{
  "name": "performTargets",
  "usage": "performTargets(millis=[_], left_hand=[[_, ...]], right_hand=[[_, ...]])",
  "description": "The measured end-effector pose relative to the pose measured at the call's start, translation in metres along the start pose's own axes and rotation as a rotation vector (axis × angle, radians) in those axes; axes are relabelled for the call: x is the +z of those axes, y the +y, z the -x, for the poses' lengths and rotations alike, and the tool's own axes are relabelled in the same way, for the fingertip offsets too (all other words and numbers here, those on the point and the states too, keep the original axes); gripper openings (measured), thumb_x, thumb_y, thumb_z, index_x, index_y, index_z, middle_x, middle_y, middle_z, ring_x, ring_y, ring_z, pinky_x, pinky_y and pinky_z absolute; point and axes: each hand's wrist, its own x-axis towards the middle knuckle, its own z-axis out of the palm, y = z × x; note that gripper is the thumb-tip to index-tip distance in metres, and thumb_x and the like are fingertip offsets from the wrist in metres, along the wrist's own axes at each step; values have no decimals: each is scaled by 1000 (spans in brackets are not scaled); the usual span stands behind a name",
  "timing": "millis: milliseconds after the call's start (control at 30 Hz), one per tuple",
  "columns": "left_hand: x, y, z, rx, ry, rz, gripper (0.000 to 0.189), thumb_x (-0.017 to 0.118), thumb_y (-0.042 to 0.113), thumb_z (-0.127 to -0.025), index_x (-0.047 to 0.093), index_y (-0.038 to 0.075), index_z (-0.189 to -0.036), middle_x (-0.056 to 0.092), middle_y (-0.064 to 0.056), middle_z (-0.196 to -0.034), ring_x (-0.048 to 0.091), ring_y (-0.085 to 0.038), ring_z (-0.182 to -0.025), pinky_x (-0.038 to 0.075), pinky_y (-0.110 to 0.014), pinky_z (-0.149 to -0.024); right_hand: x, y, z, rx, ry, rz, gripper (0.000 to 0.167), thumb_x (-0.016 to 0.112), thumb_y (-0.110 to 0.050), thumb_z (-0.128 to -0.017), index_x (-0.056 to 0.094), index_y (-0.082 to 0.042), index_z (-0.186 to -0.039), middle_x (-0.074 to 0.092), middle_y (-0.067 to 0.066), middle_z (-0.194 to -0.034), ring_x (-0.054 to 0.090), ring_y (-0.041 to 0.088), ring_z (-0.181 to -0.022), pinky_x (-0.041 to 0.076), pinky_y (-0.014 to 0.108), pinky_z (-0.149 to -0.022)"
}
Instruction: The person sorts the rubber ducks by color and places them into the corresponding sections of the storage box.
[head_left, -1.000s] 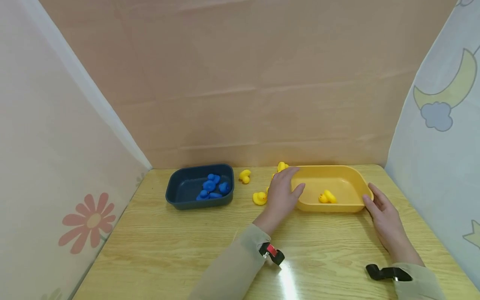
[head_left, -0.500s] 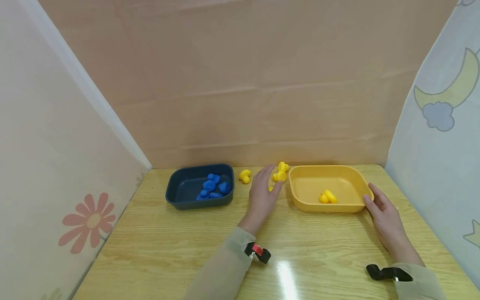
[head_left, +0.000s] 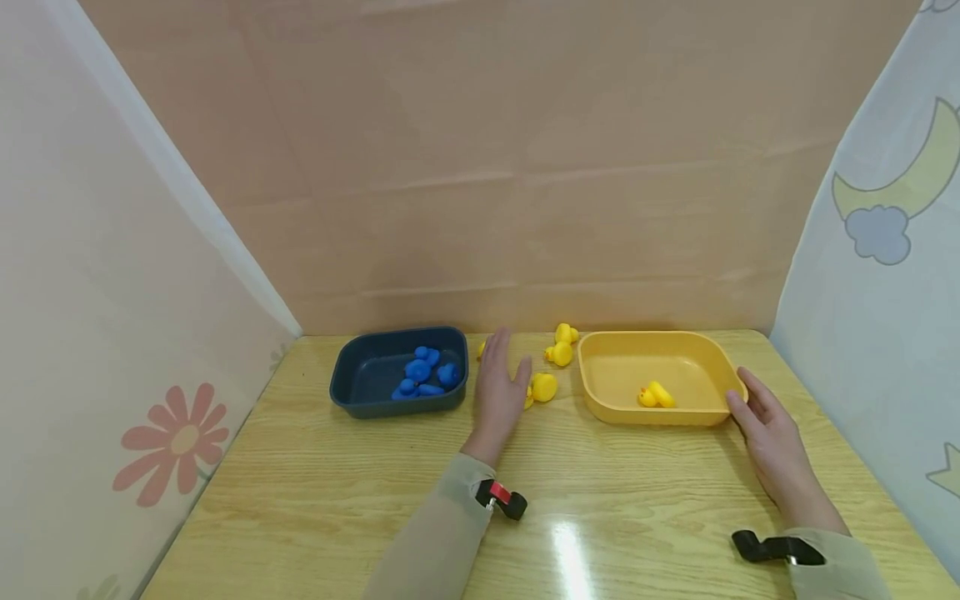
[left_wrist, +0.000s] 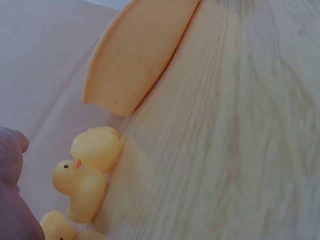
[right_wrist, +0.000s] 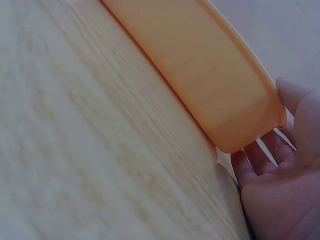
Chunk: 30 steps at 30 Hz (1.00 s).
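My left hand (head_left: 497, 400) is over the table with its fingers straight and thumb apart, overlapping a yellow rubber duck (head_left: 482, 348) that is mostly hidden behind it. Just right of the thumb lies another yellow duck (head_left: 544, 387), and more yellow ducks (head_left: 560, 354) sit farther back. In the left wrist view, one duck (left_wrist: 86, 192) faces the camera beside the fingers. My right hand (head_left: 772, 442) holds the right end of the yellow tray (head_left: 660, 415), thumb at the rim and fingers against the outer wall (right_wrist: 245, 125). One yellow duck (head_left: 657, 394) lies inside this tray.
A dark blue tray (head_left: 367, 367) with several blue ducks (head_left: 417, 371) stands left of my left hand. Behind the table (head_left: 337, 500) rises a tan cloth backdrop (head_left: 480, 183). Patterned white cloths (head_left: 877, 317) border both sides.
My left hand has moved left from the yellow tray's left end, past the loose yellow ducks, toward the dark blue tray. The right hand stays at the yellow tray.
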Motion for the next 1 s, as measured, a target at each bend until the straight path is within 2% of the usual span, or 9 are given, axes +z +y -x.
performTargets(millis=[167, 433, 533, 767, 1000], left_hand=[[0, -7, -2, -57, 11, 18, 65, 63, 32, -115, 39, 13, -172, 34, -12, -178, 24, -28, -167, 23, -50, -133], [4, -20, -7, -85, 43, 69, 66, 67, 28, -113, 41, 11, -171, 34, -12, -178, 24, -30, -167, 24, -51, -133], [5, -23, -10, -96, 50, 85, 66, 67, 26, -113, 41, 9, -170, 35, -13, -177, 25, -31, -166, 24, -52, -133], [7, -27, -14, -147, 48, 83, 67, 67, 27, -113, 41, 7, -170, 35, -13, -177, 25, -32, -166, 25, -51, -133], [8, -27, -13, -163, 43, 78, 62, 69, 25, -112, 46, 10, -168, 44, -13, -171, 43, -32, -156, 37, -50, -128]], right_hand=[[0, 0, 0, -9, -1, -8, 72, 55, -28, -118, 17, -23, -179, 2, -5, -184, 0, 7, -166, 22, 8, -120], [1, 0, -1, -13, -1, -22, 72, 56, -28, -118, 17, -22, -179, 3, -4, -184, 2, 7, -166, 24, 7, -119], [0, 1, -1, -13, -2, 6, 72, 55, -29, -118, 17, -23, -179, 2, -3, -184, 2, 8, -167, 24, 7, -118], [0, 1, -1, -14, -5, 28, 72, 55, -30, -118, 17, -23, -179, 2, -3, -184, 0, 8, -167, 23, 7, -119], [-1, 1, 0, -5, -3, 27, 72, 55, -30, -118, 17, -23, -179, 1, -3, -184, 0, 8, -167, 23, 7, -119]])
